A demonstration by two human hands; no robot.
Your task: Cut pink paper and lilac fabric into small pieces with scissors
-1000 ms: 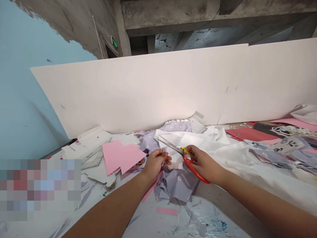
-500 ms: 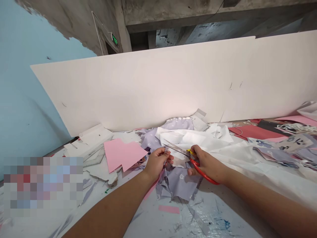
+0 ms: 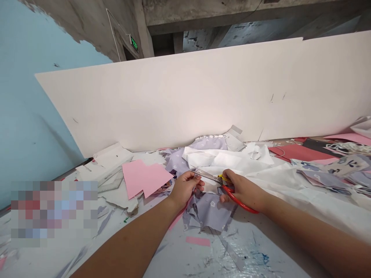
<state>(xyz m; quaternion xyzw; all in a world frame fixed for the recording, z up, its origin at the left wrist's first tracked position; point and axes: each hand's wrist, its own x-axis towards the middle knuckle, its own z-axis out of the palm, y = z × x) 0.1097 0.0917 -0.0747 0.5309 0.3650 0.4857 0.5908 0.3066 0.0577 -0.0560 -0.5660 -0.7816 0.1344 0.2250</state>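
Near the middle of the cluttered bench point(image 3: 179, 264), the left hand point(image 3: 184, 190) has its thumb and forefinger pinched around a small piece point(image 3: 197, 177), too small to identify. The right hand point(image 3: 245, 191) grips a pair of scissors point(image 3: 237, 200) by the red handles, with a yellow part near the pivot. The scissors point left, their blades close to the left fingertips; whether they touch the small piece is hard to tell.

Below and between the 2 hands lies lavender floral cloth point(image 3: 216, 211), and more of this cloth spreads behind them. White fabric point(image 3: 278, 175) runs behind the right hand and off toward the right side of the bench. To the left sit 1 notched pink sheet point(image 3: 145, 178) and a heap of white scraps point(image 3: 111, 162), some with torn edges. Nearer the wearer, 1 pink strip point(image 3: 198, 241) lies flat, close to blue marks point(image 3: 264, 258) on the bench surface.

Farther right, a red sheet point(image 3: 301, 153) lies beside a black piece point(image 3: 321, 146), with white cord point(image 3: 350, 147) and layered floral pieces point(image 3: 324, 181) around them. A large white board point(image 3: 188, 96) stands along the back. Beyond it, a green sign point(image 3: 133, 43) is mounted high on the left.
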